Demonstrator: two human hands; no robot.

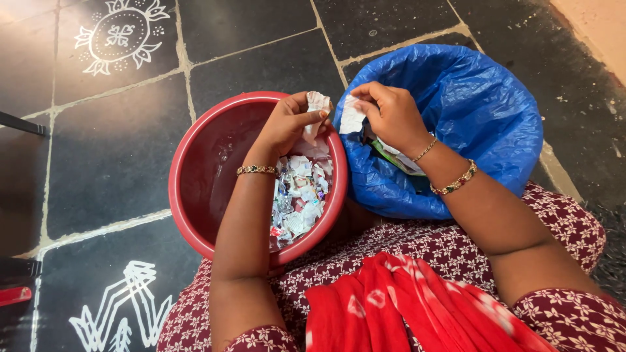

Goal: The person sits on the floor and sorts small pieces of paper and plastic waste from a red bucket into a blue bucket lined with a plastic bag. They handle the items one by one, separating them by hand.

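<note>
My left hand (287, 124) hovers over the far side of a red plastic tub (195, 163), pinching a torn scrap of white paper (317, 104) between thumb and fingers. My right hand (391, 114) is beside it, over the near rim of a blue plastic bag (482, 98), and grips another white paper piece (352, 118). Small torn paper bits (300, 195) lie heaped in the right half of the tub. More paper (398, 156) shows inside the bag under my right wrist.
Tub and bag stand on a dark stone tile floor (261, 65) with white chalk patterns at the far left and near left. My patterned maroon clothing and a red cloth (391, 306) fill the near edge. A dark object edge lies at left.
</note>
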